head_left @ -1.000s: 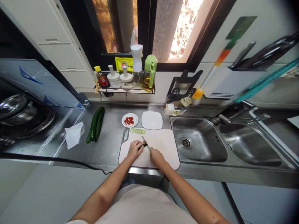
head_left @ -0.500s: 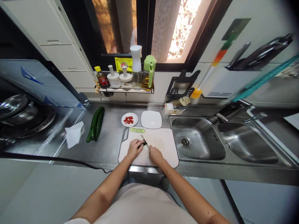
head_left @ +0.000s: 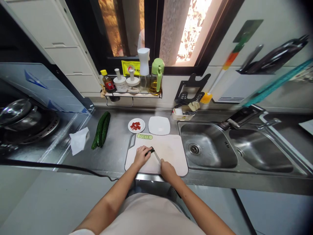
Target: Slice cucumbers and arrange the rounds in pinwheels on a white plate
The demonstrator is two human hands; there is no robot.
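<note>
My left hand (head_left: 141, 156) presses a short dark-green piece of cucumber (head_left: 152, 150) against the white cutting board (head_left: 171, 153), its fingers closed over most of it. In my right hand (head_left: 167, 169) is a knife (head_left: 157, 157), gripped by the handle; the blade slants up and left, its tip at the cucumber's right end. A row of thin cucumber slices (head_left: 144, 136) lies along the board's far left edge. Behind the board stand a small white plate of chopped red pieces (head_left: 140, 130) and a square white plate (head_left: 159, 125) with nothing on it.
Whole cucumbers (head_left: 101, 130) and a crumpled white tissue (head_left: 79, 141) lie on the counter at left. A double sink (head_left: 207, 147) adjoins the board's right side. Bottles and jars stand on a rack (head_left: 134, 95) under the window. A pot (head_left: 24, 119) sits on the stove.
My right hand has drawn the knife back toward me and to the right, so the blade no longer reaches past the cucumber. My left hand stays on the cucumber.
</note>
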